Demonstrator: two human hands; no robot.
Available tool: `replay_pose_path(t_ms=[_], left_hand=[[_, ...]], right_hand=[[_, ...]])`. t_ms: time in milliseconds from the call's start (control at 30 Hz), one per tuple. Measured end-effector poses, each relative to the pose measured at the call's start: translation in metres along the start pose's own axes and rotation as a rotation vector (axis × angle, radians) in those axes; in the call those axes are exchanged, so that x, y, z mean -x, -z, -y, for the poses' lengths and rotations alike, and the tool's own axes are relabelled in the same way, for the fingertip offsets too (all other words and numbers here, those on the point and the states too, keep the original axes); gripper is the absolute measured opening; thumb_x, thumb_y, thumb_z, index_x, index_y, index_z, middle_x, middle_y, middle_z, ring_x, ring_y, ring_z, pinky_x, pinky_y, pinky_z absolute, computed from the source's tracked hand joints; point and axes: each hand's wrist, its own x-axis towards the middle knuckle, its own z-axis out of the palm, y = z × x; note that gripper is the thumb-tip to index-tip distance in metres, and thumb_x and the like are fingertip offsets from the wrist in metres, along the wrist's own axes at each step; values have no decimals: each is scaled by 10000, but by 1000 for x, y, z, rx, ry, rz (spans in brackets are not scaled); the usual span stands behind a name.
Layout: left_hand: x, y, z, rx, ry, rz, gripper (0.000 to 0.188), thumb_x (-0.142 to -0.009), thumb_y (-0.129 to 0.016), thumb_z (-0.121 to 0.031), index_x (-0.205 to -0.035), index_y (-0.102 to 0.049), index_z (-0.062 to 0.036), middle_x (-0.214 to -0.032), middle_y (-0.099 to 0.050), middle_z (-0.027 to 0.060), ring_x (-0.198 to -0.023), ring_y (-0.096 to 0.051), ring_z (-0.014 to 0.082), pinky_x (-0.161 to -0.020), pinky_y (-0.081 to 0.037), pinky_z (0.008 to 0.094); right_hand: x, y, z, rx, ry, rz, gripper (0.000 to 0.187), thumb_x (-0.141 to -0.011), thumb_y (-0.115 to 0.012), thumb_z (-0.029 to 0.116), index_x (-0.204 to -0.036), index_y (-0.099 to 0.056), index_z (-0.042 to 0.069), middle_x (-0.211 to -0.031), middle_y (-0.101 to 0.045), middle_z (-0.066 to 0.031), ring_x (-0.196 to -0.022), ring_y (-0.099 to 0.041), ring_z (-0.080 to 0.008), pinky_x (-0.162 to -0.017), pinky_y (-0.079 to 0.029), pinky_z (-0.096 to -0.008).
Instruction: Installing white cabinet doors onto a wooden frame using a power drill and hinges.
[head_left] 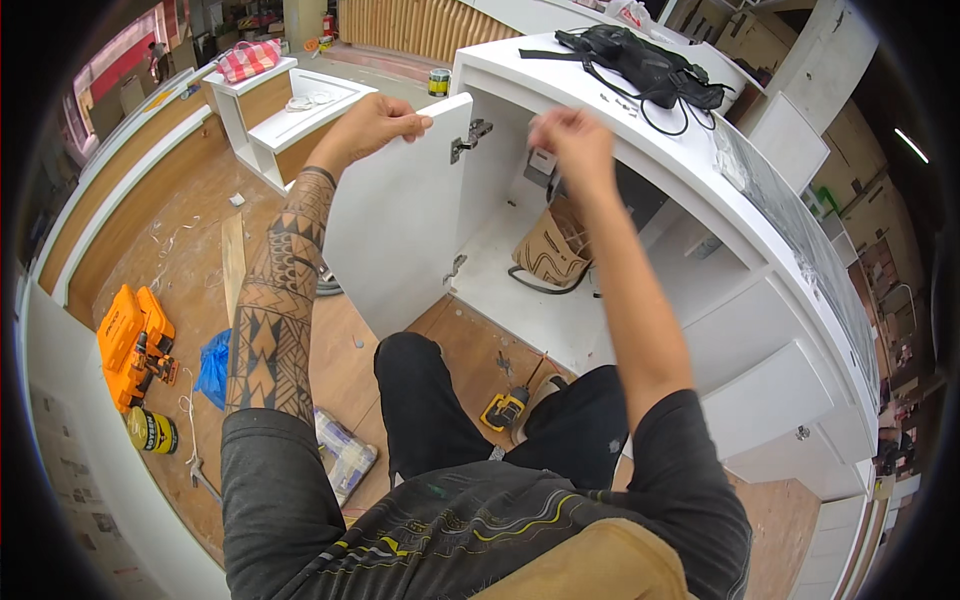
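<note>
My left hand [378, 124] grips the top edge of a white cabinet door [395, 225], thumb and fingers closed around its corner. The door stands swung out, with an upper metal hinge [471, 140] and a lower hinge [455, 268] on its edge toward the white cabinet [535, 68]. My right hand [580, 148] is raised in front of the cabinet opening, just below the countertop edge. Its fingers are smeared by motion, so whether they hold anything is unclear. Inside the cabinet, behind that hand, sits a brown patterned bag [552, 245] with a dark cable.
A yellow power drill [506, 408] lies between my feet. A black bag [645, 65] rests on the countertop. To my left are an orange tool case [125, 335], a paint can [152, 431], a blue plastic bag [213, 368] and a white shelf unit [265, 135].
</note>
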Motion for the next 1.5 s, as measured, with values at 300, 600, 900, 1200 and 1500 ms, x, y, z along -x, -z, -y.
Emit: replay_pose_path(t_ms=[300,600,900,1200,1500], left_hand=[[-2,-12,2,39,-66,-137,431,-852,-827,-266,-1205,-704,-51,-1001,-680,60,-940,-634,163,-829,-525,297],[-2,-11,5,75,-54,-119,416,-889,-797,-296,-1201,-711,-35,-993,-709,71,-951,-664,169,-875,-532,300],[-3,-12,6,88,-58,-133,394,-911,-770,-282,-1208,-713,-29,-984,-714,69,-939,-669,161,-880,-531,299],[-2,-11,5,88,-35,-142,392,-911,-758,-277,-1212,-716,-29,-996,-720,77,-941,-668,164,-878,-527,299],[-3,-12,5,108,-46,-157,392,-909,-753,-264,-1214,-712,-21,-1002,-721,79,-938,-667,163,-873,-524,294]], right_hand=[[-119,115,45,1019,182,-53,214,-844,-707,117,-1001,-791,-1,-862,-782,-142,-762,-776,-188,-767,-582,-312],[-136,119,36,1230,138,85,142,-741,-810,85,-883,-818,84,-880,-773,-166,-882,-753,-318,-859,-575,-407],[-145,129,32,1119,112,67,182,-739,-763,27,-907,-822,67,-915,-779,-176,-895,-762,-296,-875,-573,-376],[-146,127,33,1176,92,154,180,-754,-703,-6,-899,-808,10,-868,-766,-214,-857,-774,-292,-837,-588,-376],[-149,121,39,1240,16,179,158,-839,-611,13,-859,-764,-24,-753,-734,-209,-681,-757,-282,-733,-596,-378]])
